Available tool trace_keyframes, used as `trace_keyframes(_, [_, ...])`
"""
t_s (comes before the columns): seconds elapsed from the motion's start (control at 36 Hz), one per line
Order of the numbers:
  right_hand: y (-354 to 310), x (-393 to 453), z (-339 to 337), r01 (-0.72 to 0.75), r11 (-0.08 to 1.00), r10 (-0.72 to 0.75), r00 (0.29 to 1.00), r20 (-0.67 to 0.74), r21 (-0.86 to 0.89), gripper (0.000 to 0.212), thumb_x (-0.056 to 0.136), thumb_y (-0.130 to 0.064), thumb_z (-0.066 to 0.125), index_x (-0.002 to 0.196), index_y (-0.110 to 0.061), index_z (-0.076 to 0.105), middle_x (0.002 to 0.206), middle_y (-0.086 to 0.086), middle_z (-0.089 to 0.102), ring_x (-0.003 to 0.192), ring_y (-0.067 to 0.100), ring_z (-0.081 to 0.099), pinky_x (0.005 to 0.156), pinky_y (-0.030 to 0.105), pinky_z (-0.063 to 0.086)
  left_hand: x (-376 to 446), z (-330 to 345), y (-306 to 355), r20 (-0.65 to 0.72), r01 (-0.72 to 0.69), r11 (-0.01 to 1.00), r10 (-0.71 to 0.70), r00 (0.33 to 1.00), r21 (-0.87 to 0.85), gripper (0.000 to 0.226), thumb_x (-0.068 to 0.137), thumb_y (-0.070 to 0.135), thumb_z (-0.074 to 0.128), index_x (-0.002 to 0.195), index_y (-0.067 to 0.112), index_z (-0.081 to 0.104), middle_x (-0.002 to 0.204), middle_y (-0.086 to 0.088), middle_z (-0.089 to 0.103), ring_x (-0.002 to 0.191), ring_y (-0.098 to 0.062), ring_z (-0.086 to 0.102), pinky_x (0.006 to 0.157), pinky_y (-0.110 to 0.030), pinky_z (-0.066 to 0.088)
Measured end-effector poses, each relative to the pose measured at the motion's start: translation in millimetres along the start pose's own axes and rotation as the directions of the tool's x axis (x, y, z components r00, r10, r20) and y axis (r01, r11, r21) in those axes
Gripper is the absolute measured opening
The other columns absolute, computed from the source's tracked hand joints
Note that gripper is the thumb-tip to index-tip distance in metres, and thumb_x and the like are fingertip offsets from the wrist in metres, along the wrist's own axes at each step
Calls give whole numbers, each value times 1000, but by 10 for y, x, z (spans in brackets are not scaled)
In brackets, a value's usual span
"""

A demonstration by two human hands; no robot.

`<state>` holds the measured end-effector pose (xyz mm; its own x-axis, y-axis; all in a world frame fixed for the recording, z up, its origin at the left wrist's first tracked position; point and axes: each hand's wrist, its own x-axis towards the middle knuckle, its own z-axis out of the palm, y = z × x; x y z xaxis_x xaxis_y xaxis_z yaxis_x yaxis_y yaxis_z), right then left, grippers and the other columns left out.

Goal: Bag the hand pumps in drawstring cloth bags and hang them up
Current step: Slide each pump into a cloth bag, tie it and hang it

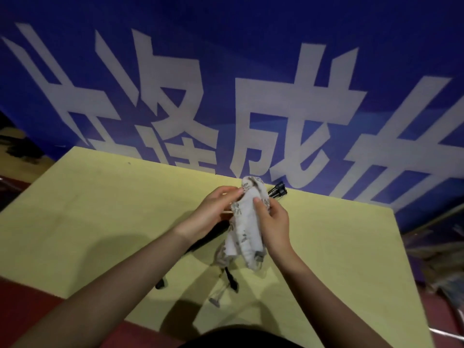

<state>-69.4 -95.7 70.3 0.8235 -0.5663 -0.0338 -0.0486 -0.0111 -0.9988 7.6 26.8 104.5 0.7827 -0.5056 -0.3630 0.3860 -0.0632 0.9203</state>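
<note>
A white cloth bag (244,229) with a grey leaf print is held up over the yellow table (105,209). My left hand (213,212) pinches its upper left edge, and my right hand (273,222) grips its right side with the thumb on the cloth. A black hand pump (206,241) lies on the table under my left wrist, partly hidden. Black pump parts (277,190) poke out behind the bag's top. A second printed bag (222,257) with a drawstring (216,296) lies below, and a black piece (232,281) sits beside it.
A blue banner (226,84) with large white characters stands right behind the table's far edge. Dark red floor (37,305) shows at the near left. Cluttered items (447,259) lie on the floor to the right of the table.
</note>
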Motion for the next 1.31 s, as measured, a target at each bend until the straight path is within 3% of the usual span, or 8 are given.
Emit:
trace_keyframes(0.22, [-118,-35,-494,-25,996,24,1000,14,82,15,93,-21,62,89,-6,61,79,4,65,67,6,57,62,21,48,-197,466,-33,23,45,999,-45,999,-14,3,92,10,60,91,7,62,85,-7,67,79,-16,65,72,-25,54])
trace_keyframes(0.36, [-181,-60,-876,-35,990,25,997,68,140,21,95,-16,59,90,4,63,76,5,62,65,7,54,59,14,44,-277,787,-97,52,99,992,-96,994,-72,18,96,14,56,104,5,68,103,-10,72,91,-17,70,76,-25,57])
trace_keyframes(0.5, [-135,4,-1300,-184,976,162,971,174,114,23,94,-21,58,85,-1,65,81,11,62,75,20,55,71,32,43,-286,994,-176,94,151,969,-135,986,-193,30,98,17,48,124,5,60,123,-13,66,115,-25,62,100,-39,46])
trace_keyframes(0.69, [-92,122,-1841,-444,849,354,881,313,288,31,95,-13,45,109,6,65,105,25,69,93,34,65,81,40,52,-291,1221,-226,33,173,840,-182,983,-514,24,101,11,38,102,2,61,86,-13,74,74,-21,73,64,-31,60])
trace_keyframes(0.78, [-46,103,-1966,-314,945,292,936,197,89,22,94,-24,56,93,-4,64,91,16,69,85,31,64,75,38,51,-253,1305,-239,40,180,830,-187,981,-527,24,100,10,40,101,1,62,92,-16,73,81,-25,71,84,-39,55])
trace_keyframes(1.0, [89,59,-2218,-1,975,68,954,292,-223,28,87,-10,66,112,-21,58,82,1,51,53,3,49,46,18,39,-206,1292,-182,64,218,892,-210,976,-395,17,91,12,48,96,4,62,99,-17,66,93,-29,61,87,-42,48])
trace_keyframes(1.14, [146,72,-2233,42,974,-11,990,140,-222,6,85,-8,69,86,-10,63,76,-1,60,61,5,58,52,16,44,-233,1160,-207,90,192,960,-177,980,-202,22,97,18,47,97,4,65,99,-16,69,86,-26,66,83,-39,50])
trace_keyframes(1.31, [317,170,-2295,-76,874,77,997,-18,-480,27,86,-32,68,66,-16,60,63,-1,67,63,21,65,63,37,53,-320,1115,-304,149,40,986,-65,987,164,47,66,39,84,100,8,75,107,-19,71,94,-28,69,78,-31,57])
